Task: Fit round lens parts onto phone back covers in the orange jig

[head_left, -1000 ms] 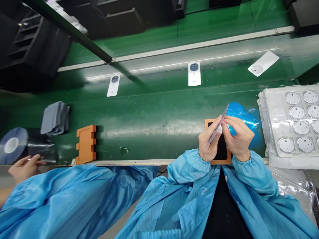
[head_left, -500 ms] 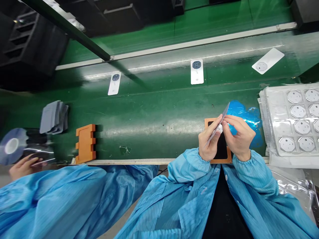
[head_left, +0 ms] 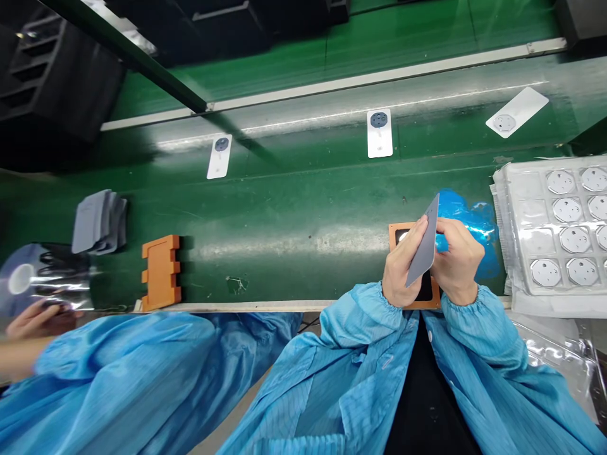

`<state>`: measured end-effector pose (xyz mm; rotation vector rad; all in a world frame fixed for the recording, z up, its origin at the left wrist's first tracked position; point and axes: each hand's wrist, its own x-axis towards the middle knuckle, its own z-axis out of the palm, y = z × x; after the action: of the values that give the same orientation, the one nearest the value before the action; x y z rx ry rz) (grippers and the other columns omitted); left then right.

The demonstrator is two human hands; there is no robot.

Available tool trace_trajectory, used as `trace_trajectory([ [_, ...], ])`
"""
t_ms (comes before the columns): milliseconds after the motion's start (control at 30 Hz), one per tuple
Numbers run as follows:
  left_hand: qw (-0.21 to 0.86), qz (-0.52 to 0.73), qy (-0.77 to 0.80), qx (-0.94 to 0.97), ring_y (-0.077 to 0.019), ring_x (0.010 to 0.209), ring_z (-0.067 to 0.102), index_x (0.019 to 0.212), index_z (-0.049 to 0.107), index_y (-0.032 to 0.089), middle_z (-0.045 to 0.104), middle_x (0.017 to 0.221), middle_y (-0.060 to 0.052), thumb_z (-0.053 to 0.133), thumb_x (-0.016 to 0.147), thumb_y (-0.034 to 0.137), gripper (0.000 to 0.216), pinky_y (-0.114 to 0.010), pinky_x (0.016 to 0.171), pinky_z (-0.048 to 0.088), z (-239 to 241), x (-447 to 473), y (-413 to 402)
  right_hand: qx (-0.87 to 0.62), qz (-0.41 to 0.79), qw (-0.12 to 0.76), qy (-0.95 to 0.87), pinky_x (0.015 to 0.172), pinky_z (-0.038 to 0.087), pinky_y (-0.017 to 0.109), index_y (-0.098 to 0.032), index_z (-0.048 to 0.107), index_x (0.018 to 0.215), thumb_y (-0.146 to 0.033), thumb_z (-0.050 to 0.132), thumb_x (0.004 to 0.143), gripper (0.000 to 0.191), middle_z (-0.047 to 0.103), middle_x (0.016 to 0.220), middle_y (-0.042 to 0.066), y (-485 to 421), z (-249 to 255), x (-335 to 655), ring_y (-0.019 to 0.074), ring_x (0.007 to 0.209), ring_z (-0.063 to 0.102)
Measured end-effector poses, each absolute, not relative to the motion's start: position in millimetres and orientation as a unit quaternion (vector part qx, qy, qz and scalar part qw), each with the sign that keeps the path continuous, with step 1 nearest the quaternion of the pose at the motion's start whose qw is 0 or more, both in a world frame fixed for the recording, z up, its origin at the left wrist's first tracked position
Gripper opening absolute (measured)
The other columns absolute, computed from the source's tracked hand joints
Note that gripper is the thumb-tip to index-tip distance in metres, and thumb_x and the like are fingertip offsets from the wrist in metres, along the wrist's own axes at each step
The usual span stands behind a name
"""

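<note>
From my remote seat I had the left hand (head_left: 401, 268) clamped on a thin grey phone-shaped panel (head_left: 424, 246), holding it tilted on edge just before the right hand (head_left: 458, 259). That right hand had its fingers bent behind the panel, the tips hidden, so I could not tell whether they gripped it. Beneath both hands I saw an orange frame (head_left: 422, 305) with a black inset, lying on the green counter (head_left: 284, 208). Blue film (head_left: 467, 221) lay just beyond the right hand; farther right was a clear tray (head_left: 531, 208) of white plates (head_left: 545, 273). A co-worker's hand (head_left: 38, 319) was well to the left of mine
</note>
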<state>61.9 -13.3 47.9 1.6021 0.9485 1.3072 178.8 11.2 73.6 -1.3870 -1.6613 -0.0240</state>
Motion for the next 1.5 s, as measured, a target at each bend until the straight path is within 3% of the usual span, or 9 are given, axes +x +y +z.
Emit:
trace_trajectory([
  [233, 0.496, 0.566, 0.494, 0.436, -0.0293, 0.124, 0.068, 0.124, 0.072, 0.016, 0.076, 0.122, -0.009, 0.052, 0.100, 0.058, 0.052, -0.045, 0.113, 0.054, 36.2, 61.0, -11.9, -0.568, 0.020, 0.421, -0.707, 0.062, 0.049, 0.028, -0.021, 0.058, 0.076, -0.010, 0.055, 0.085, 0.015, 0.068, 0.075, 0.002, 26.3, 63.1, 192.1, 0.0159, 0.066, 0.062],
  [367, 0.513, 0.610, 0.489, 0.354, -0.0291, 0.121, 0.069, 0.131, 0.067, 0.016, 0.074, 0.126, -0.011, 0.055, 0.096, 0.065, 0.062, -0.045, 0.103, 0.061, 35.8, 56.1, 1.7, -0.588, 0.056, 0.435, -0.680, 0.064, 0.051, 0.029, -0.021, 0.061, 0.077, -0.014, 0.057, 0.087, 0.013, 0.068, 0.075, 0.001, 30.6, 69.0, 204.2, 0.0157, 0.066, 0.063],
  [533, 0.442, 0.543, 0.523, 0.487, -0.0264, 0.123, 0.069, 0.125, 0.072, 0.015, 0.075, 0.125, -0.011, 0.048, 0.101, 0.058, 0.054, -0.040, 0.110, 0.055, 35.3, 52.4, -0.4, -0.561, 0.058, 0.418, -0.712, 0.071, 0.053, 0.029, -0.020, 0.069, 0.090, -0.020, 0.058, 0.094, 0.011, 0.076, 0.088, 0.005, 23.2, 78.1, 189.1, 0.0180, 0.079, 0.071],
  [767, 0.416, 0.531, 0.430, 0.600, -0.0261, 0.131, 0.063, 0.152, 0.050, 0.020, 0.058, 0.151, -0.011, 0.045, 0.106, 0.045, 0.053, -0.040, 0.112, 0.053, 45.1, 60.2, -12.2, -0.590, -0.004, 0.421, -0.689, 0.065, 0.047, 0.027, -0.019, 0.068, 0.084, -0.018, 0.055, 0.096, 0.018, 0.075, 0.080, 0.004, 19.4, 73.9, 172.0, 0.0158, 0.072, 0.068],
  [967, 0.493, 0.537, 0.489, 0.478, -0.0295, 0.128, 0.065, 0.134, 0.067, 0.017, 0.072, 0.131, -0.011, 0.048, 0.102, 0.056, 0.054, -0.045, 0.115, 0.051, 34.9, 54.6, -4.6, -0.622, 0.045, 0.401, -0.672, 0.062, 0.046, 0.029, -0.021, 0.062, 0.071, -0.019, 0.056, 0.084, 0.015, 0.067, 0.069, 0.002, 31.5, 65.5, 189.3, 0.0159, 0.063, 0.061],
  [1100, 0.581, 0.583, 0.491, 0.285, -0.0293, 0.119, 0.071, 0.143, 0.057, 0.017, 0.070, 0.134, -0.015, 0.052, 0.100, 0.058, 0.059, -0.050, 0.106, 0.057, 32.0, 24.8, 20.0, -0.744, 0.076, 0.278, -0.603, 0.058, 0.043, 0.033, -0.023, 0.061, 0.064, -0.027, 0.062, 0.076, 0.013, 0.062, 0.058, 0.003, 51.3, 30.4, 255.6, 0.0197, 0.055, 0.054],
  [1233, 0.584, 0.574, 0.478, 0.318, -0.0296, 0.122, 0.069, 0.146, 0.054, 0.019, 0.069, 0.136, -0.016, 0.057, 0.099, 0.054, 0.059, -0.047, 0.103, 0.059, 38.9, 0.4, 23.1, -0.787, 0.087, 0.113, -0.601, 0.057, 0.038, 0.035, -0.024, 0.057, 0.055, -0.033, 0.065, 0.076, 0.024, 0.050, 0.046, 0.003, 49.5, 11.5, 310.5, 0.0205, 0.049, 0.046],
  [1367, 0.477, 0.468, 0.448, 0.594, -0.0291, 0.130, 0.064, 0.138, 0.064, 0.018, 0.070, 0.135, -0.012, 0.049, 0.105, 0.041, 0.043, -0.044, 0.110, 0.056, 51.5, -7.4, 6.4, -0.771, 0.049, 0.154, -0.616, 0.063, 0.044, 0.036, -0.020, 0.067, 0.077, -0.029, 0.058, 0.088, 0.016, 0.064, 0.064, 0.005, 19.3, 43.1, 305.7, 0.0230, 0.061, 0.059],
  [1500, 0.290, 0.319, 0.317, 0.845, -0.0268, 0.143, 0.052, 0.153, 0.046, 0.019, 0.057, 0.151, -0.014, 0.048, 0.104, 0.025, 0.049, -0.046, 0.119, 0.047, 55.5, -6.4, -5.8, -0.602, 0.078, 0.267, -0.748, 0.075, 0.057, 0.036, -0.020, 0.068, 0.115, -0.018, 0.054, 0.093, 0.027, 0.074, 0.106, 0.008, -12.9, 74.5, 269.6, 0.0216, 0.085, 0.070],
])
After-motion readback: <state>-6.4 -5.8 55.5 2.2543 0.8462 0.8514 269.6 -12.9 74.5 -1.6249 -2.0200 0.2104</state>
